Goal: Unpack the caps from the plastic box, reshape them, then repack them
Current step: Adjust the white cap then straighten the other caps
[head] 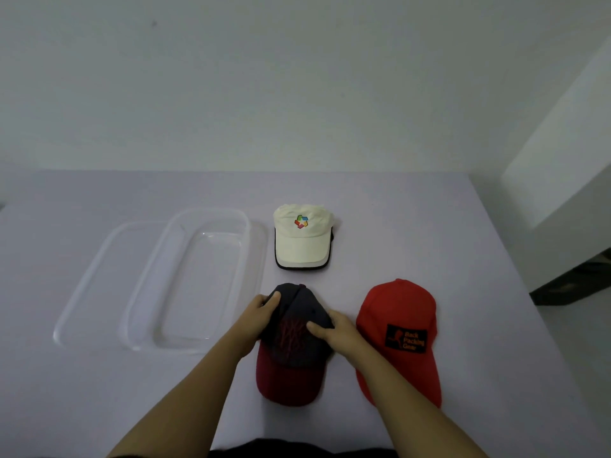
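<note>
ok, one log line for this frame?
phase: reshape | both hands: left, right gripping navy cap | white cap, red cap on table | plastic box empty

Plain indoor room, bare white wall [297, 77] across upper frame, lavender-covered table [413, 226] below, dark doorway [575, 279] at right edge, no furnishings identifying its use

Both forearms run off the bottom edge. The right hand [334, 328] covers part of the dark cap's [294, 325] blurred, unreadable embroidery [291, 335].
</note>
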The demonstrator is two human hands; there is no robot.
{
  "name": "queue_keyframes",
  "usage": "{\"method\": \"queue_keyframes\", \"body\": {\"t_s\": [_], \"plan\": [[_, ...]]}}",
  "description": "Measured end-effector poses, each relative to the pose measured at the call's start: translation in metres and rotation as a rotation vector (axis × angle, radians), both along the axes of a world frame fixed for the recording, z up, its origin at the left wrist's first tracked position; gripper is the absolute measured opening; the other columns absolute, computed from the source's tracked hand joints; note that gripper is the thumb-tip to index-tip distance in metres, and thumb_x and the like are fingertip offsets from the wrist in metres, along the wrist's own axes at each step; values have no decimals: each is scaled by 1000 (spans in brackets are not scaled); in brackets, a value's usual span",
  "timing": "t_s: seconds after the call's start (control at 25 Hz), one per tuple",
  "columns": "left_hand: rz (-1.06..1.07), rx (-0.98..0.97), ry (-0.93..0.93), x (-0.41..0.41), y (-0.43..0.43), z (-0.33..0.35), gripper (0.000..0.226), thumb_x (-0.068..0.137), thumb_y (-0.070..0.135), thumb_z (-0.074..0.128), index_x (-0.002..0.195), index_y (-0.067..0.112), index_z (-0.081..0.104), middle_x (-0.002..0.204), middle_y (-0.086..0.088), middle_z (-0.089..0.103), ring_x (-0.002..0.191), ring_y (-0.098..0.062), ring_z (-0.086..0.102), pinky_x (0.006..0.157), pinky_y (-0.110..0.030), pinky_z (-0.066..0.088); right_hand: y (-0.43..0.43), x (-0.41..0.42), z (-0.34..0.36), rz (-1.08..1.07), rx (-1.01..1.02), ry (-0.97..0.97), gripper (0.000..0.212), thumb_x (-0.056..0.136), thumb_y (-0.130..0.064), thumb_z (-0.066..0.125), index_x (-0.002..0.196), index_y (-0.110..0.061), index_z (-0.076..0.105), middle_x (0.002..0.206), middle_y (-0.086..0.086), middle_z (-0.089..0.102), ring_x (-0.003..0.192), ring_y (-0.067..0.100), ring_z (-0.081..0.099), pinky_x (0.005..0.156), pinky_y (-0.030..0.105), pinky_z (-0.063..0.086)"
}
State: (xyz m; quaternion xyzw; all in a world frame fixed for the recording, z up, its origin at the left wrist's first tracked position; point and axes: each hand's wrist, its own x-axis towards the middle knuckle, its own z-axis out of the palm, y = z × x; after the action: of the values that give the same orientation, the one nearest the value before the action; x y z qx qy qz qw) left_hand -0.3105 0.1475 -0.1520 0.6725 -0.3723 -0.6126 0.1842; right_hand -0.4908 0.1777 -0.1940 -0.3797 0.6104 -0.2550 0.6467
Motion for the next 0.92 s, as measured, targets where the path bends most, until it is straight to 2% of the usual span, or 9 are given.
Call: {"method": "queue_keyframes", "body": {"t_s": [0.08, 0.2, 0.36, 0.48, 0.6, 0.72, 0.8, 0.92], "plan": [[-12, -15, -10, 1, 0, 0, 38, 93, 49, 44, 108, 15, 51, 108, -11, 57, 93, -21, 52, 80, -35, 44, 2, -1, -6, -54, 9, -56, 41, 85, -26, 67, 121, -10, 57, 120, 10, 64, 106, 22, 62, 95, 39, 50], [4, -66, 15, 1, 0, 3, 34, 94, 46, 46, 105, 15, 54, 101, -10, 58, 86, -20, 53, 76, -34, 44, 2, 4, -5, -193, 29, -177, 24, 91, -21, 58, 114, -16, 57, 118, 7, 64, 108, 22, 60, 97, 38, 48], [22, -125, 105, -6, 1, 13, 29, 96, 38, 46, 112, 19, 60, 106, 0, 65, 94, -12, 60, 73, -26, 48, -3, 7, 4, -309, 12, -245, 25, 92, -12, 53, 117, -15, 53, 115, 6, 62, 106, 24, 59, 95, 37, 48], [14, -108, 124, -8, -1, 17, 28, 96, 38, 45, 105, 20, 64, 106, 0, 64, 98, -15, 58, 87, -37, 46, -6, 5, 10, -388, -17, -357, 26, 91, -3, 50, 116, -8, 54, 111, 11, 63, 102, 28, 61, 89, 40, 50], [-16, -72, 166, -8, -5, 23, 35, 95, 35, 44, 113, 12, 63, 114, -6, 64, 108, -23, 56, 96, -45, 43, -7, -1, 22, -411, -57, -423, 25, 87, 3, 49, 109, -6, 57, 104, 10, 65, 93, 24, 63, 78, 34, 52], [-41, -92, 207, -12, -7, 27, 32, 95, 30, 46, 111, 10, 65, 111, -8, 68, 105, -23, 61, 93, -40, 49, -6, -6, 27, -380, -93, -462, 33, 78, -13, 61, 111, -10, 60, 108, 9, 68, 98, 26, 65, 83, 36, 52], [-58, -128, 222, -15, -6, 31, 29, 96, 26, 47, 108, 7, 66, 103, -8, 71, 95, -20, 66, 79, -31, 52, -4, -6, 27, -306, -104, -383, 40, 80, -31, 66, 117, -15, 62, 111, 6, 69, 103, 23, 66, 90, 37, 52], [-111, -173, 204, -18, -5, 36, 28, 94, 29, 49, 104, 10, 67, 98, -3, 72, 90, -15, 68, 72, -24, 53, -6, -7, 29, -257, -158, -136, 29, 88, -31, 61, 113, -16, 63, 108, 6, 70, 100, 21, 66, 89, 38, 54]]}}
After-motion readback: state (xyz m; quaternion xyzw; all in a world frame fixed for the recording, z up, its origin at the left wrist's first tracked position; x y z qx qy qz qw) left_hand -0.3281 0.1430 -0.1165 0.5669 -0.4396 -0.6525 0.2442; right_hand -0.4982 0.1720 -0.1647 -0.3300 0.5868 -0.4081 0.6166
